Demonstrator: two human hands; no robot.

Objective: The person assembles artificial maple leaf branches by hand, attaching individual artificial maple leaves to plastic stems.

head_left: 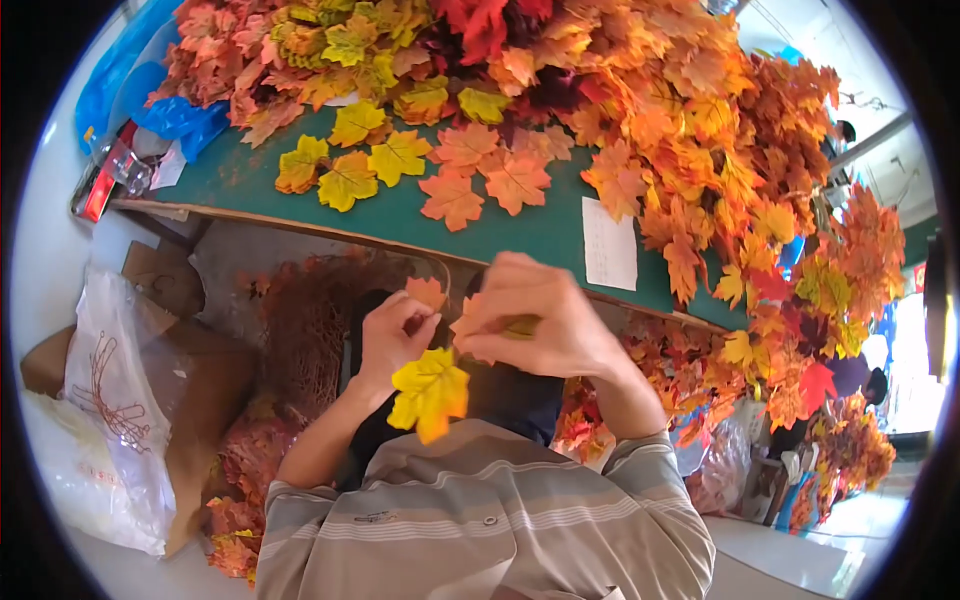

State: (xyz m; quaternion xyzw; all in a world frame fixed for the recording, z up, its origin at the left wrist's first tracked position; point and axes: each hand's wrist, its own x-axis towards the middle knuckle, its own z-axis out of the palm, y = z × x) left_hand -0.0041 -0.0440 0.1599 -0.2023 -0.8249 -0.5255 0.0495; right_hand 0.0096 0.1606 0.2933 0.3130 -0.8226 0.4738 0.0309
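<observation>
Orange leaf (464, 322) pokes from right fingers (500, 312) clamped on it, beside left fingers (427, 328) pinched together.

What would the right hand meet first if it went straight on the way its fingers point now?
Most likely the left hand, close by on the left of the right hand; the yellow leaf hangs a little lower. Depth is unclear from this single view.

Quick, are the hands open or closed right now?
Left hand: closed, pinching; can't tell what, by an orange leaf.
Right hand: closed, holding a peach leaf.
</observation>
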